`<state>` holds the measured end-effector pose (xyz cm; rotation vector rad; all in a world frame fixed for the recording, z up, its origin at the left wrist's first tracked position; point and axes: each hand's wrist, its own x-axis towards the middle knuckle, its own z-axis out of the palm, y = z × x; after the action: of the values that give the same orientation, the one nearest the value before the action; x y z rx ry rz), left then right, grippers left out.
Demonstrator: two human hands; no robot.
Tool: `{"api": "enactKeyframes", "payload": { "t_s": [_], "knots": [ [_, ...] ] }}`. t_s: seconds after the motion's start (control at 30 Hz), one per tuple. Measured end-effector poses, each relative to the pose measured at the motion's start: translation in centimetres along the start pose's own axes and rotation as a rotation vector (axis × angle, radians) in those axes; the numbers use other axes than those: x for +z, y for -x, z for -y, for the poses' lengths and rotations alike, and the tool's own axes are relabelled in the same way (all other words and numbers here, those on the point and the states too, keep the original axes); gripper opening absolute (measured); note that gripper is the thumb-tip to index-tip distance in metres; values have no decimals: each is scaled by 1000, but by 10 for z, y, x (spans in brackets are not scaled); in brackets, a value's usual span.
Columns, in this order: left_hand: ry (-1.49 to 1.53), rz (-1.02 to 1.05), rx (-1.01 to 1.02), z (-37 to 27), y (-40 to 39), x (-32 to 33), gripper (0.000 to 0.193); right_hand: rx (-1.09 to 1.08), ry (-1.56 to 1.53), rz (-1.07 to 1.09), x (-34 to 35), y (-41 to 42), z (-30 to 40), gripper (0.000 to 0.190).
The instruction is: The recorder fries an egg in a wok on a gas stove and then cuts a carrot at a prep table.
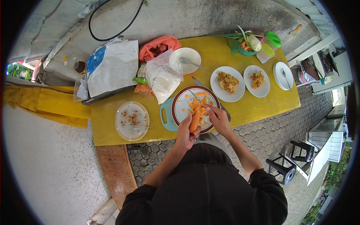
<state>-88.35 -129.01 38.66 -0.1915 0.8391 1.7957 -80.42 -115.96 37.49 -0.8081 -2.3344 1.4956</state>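
Observation:
My left hand holds a carrot over the near part of a brown-rimmed plate. My right hand grips a small knife, whose blade lies over the plate, close to the carrot's far end. Orange carrot pieces are scattered on the plate. Beneath the plate is a light blue cutting board. A larger blade sticks out from behind the plate, partly hidden by it.
Two plates of fried food stand right of the brown-rimmed plate; a crumb-strewn plate is at left. Beyond are a bowl, a plastic bag of white powder, a red bag and vegetables. Stacked plates stand far right.

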Motion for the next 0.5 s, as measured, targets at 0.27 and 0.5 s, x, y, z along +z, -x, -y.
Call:
{"api": "enactKeyframes", "payload": {
  "t_s": [0.27, 0.5],
  "knots": [
    [206, 32, -120, -2, -9, -15, 27, -99, 74, 117, -9, 16, 22, 51],
    [79, -70, -58, 5, -4, -10, 23, -276, 416, 81, -4, 16, 21, 52]
  ]
}}
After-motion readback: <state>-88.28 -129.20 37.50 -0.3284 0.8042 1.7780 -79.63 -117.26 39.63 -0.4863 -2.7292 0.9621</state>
